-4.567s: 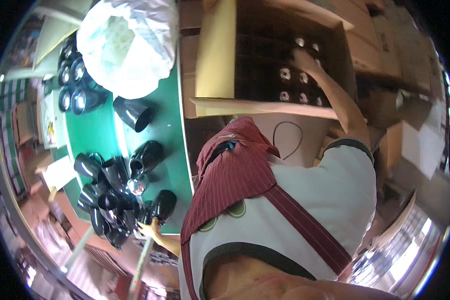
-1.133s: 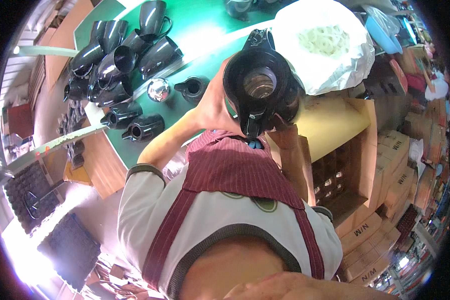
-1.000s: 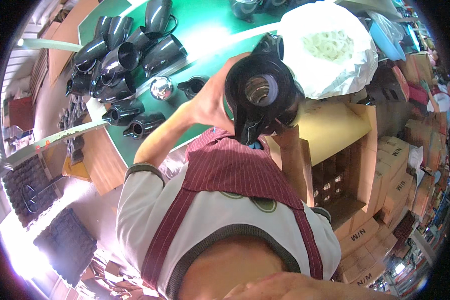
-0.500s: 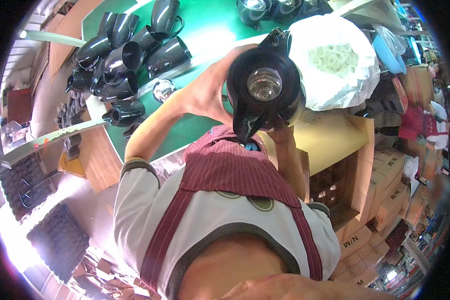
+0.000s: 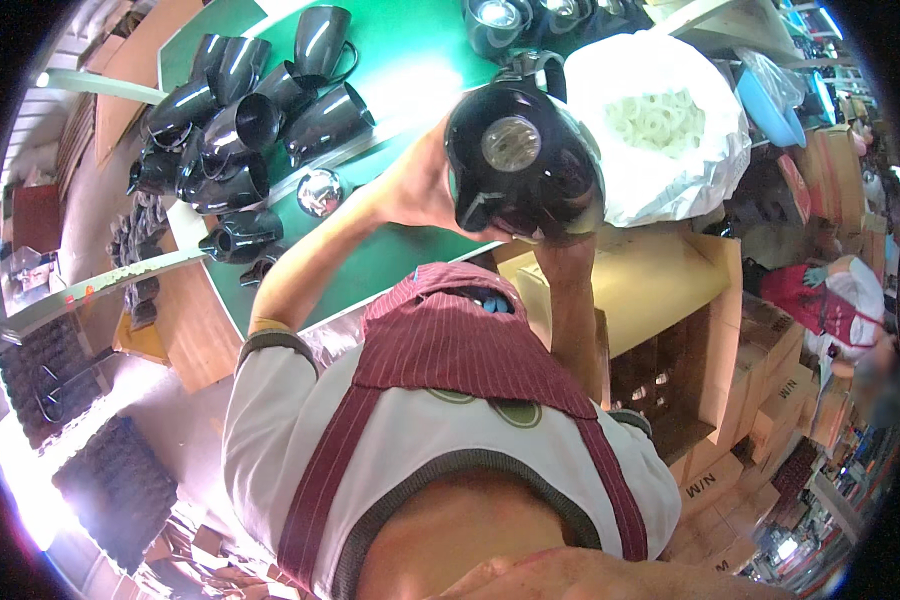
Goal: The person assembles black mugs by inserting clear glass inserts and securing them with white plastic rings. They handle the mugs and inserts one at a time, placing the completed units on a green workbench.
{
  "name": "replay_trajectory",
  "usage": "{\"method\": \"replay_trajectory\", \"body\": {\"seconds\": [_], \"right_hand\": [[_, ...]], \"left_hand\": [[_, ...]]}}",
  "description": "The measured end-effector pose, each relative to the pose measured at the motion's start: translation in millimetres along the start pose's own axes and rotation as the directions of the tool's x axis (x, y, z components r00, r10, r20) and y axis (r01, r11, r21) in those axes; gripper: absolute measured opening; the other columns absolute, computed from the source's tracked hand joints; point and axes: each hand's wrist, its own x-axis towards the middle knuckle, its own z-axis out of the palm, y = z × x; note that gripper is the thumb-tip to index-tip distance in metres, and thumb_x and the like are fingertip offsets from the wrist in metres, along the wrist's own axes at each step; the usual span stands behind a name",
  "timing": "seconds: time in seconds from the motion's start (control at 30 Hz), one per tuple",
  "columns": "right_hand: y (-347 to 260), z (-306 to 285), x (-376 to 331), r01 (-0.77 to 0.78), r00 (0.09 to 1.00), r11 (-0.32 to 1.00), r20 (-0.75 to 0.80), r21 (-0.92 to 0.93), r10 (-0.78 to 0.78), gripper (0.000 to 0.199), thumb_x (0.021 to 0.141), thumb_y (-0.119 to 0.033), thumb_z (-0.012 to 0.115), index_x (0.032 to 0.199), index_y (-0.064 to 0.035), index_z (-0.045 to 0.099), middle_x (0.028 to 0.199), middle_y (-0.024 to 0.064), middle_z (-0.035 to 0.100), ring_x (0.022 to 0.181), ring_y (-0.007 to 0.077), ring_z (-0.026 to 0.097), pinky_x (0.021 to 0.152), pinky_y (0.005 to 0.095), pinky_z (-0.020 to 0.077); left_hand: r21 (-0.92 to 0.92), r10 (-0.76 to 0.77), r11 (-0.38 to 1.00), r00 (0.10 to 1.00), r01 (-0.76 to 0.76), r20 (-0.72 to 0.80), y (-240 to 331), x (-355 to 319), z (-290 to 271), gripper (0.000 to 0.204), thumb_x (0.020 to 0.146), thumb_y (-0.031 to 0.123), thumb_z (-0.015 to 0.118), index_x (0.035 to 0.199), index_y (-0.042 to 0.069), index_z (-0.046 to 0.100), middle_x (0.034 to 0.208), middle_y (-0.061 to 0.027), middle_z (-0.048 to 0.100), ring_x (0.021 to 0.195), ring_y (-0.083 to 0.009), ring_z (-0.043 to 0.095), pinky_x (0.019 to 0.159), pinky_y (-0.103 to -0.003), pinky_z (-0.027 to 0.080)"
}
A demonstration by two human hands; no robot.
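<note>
Glossy black plastic jug with a shiny silvery liner.
The shells on the smooth, sheeny green tabletop look equally glossy; a rounded piece gleams like chromed metal. The bag is thin, crinkled plastic, its rings smooth and translucent. Carton: matt cardboard. Apron: matt pinstriped cloth. Shirt: soft cloth, ribbed neckband.

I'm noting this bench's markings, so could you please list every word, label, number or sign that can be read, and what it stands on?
Brown cartons, at right: large dark printed lettering is legible, but I won't copy it out.
Black jug, held up: no lettering visible.
Background clutter, far right: any marks are too small or blurred to read.
</note>
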Motion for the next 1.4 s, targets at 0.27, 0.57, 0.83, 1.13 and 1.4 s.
{"method": "replay_trajectory", "body": {"seconds": [0.27,0.57,0.83,1.13,1.4], "right_hand": [[-10,100,77,0.164,0.981,0.985,-0.094,-0.052,-0.168,0.041,0.075,-0.001,0.084,0.114,0.0003,0.069,0.121,0.0124,0.063,0.111,0.0229,0.062,0.096,0.0339,0.0495],[115,199,317,0.473,0.88,0.723,0.232,-0.503,-0.414,0.027,0.075,-0.011,0.078,0.099,-0.0055,0.068,0.107,0.0107,0.06,0.096,0.0315,0.062,0.086,0.0417,0.0525],[215,224,416,0.55,0.835,0.514,0.454,-0.659,-0.311,0.021,0.089,-0.018,0.057,0.105,-0.0052,0.059,0.104,0.0203,0.058,0.092,0.037,0.063,0.08,0.0453,0.0516],[163,199,382,0.658,0.75,0.266,0.585,-0.705,-0.308,0.02,0.08,-0.023,0.069,0.093,-0.0081,0.065,0.09,0.014,0.064,0.083,0.0321,0.064,0.068,0.044,0.0556],[-66,-77,189,0.62,0.746,0.39,0.359,-0.681,-0.561,0.018,0.085,-0.013,0.076,0.075,-0.0061,0.062,0.066,0.0068,0.057,0.06,0.0215,0.058,0.054,0.0363,0.0454]], "left_hand": [[-0.635,-0.439,0.762,0.82,0.123,-0.368,-146,-31,-18,0.06,0.085,0.019,0.075,0.137,0.007,0.048,0.133,-0.0094,0.056,0.127,-0.0247,0.051,0.107,-0.041,0.044],[-0.35,-0.721,0.692,0.625,0.631,-0.298,-190,-34,-85,0.047,0.102,0.026,0.059,0.141,0.003,0.049,0.137,-0.0144,0.056,0.121,-0.0208,0.058,0.099,-0.036,0.05],[-0.16,-0.672,0.735,0.676,0.659,-0.302,-151,-84,-97,0.037,0.095,0.008,0.067,0.131,0.002,0.058,0.116,-0.0096,0.07,0.107,-0.0145,0.065,0.097,-0.029,0.05],[0.131,-0.593,0.765,0.768,0.631,-0.242,-178,-40,-83,0.037,0.092,0.014,0.071,0.126,0.001,0.061,0.107,-0.013,0.073,0.097,-0.0177,0.069,0.09,-0.031,0.054],[0.208,-0.485,0.856,0.874,0.473,0.009,-142,51,7,0.034,0.091,0.011,0.071,0.124,0.004,0.064,0.108,-0.0118,0.072,0.099,-0.02,0.07,0.092,-0.034,0.054]]}}
